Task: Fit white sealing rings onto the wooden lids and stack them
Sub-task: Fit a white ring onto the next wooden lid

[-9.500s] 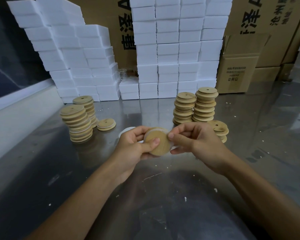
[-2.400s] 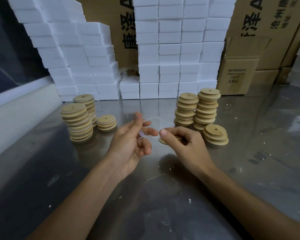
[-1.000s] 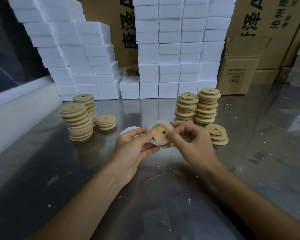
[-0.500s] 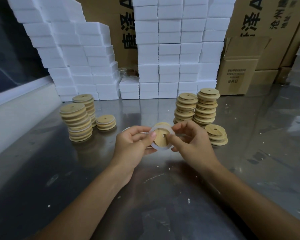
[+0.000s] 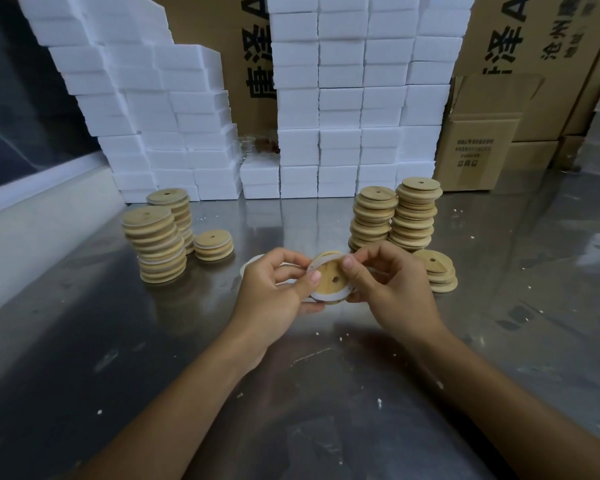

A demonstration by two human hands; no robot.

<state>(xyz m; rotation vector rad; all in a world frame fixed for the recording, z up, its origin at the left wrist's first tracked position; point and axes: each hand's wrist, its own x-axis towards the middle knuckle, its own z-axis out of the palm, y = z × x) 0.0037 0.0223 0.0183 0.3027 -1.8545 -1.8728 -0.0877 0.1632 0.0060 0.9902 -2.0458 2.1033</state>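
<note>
A round wooden lid (image 5: pixel 330 279) with a small centre hole is held above the metal table (image 5: pixel 309 393), tilted toward me. A white sealing ring (image 5: pixel 329 298) sits around its rim. My left hand (image 5: pixel 274 289) grips the lid's left edge, thumb pressing on the ring. My right hand (image 5: pixel 392 292) pinches the lid's right and upper edge. Loose white rings (image 5: pixel 248 266) lie on the table behind my left hand, mostly hidden. Stacks of ringed lids (image 5: pixel 156 247) stand at the left, with a short stack (image 5: pixel 213 244) beside them.
Two tall stacks of plain wooden lids (image 5: pixel 394 216) stand behind my right hand, a short pile (image 5: pixel 437 275) to their right. White foam boxes (image 5: pixel 340 98) and cardboard cartons (image 5: pixel 478 140) line the back. A pale wall (image 5: pixel 32 230) borders the left side.
The ring has settled further around the lid's rim. Both hands shifted slightly on the lid, which has turned a little toward me.
</note>
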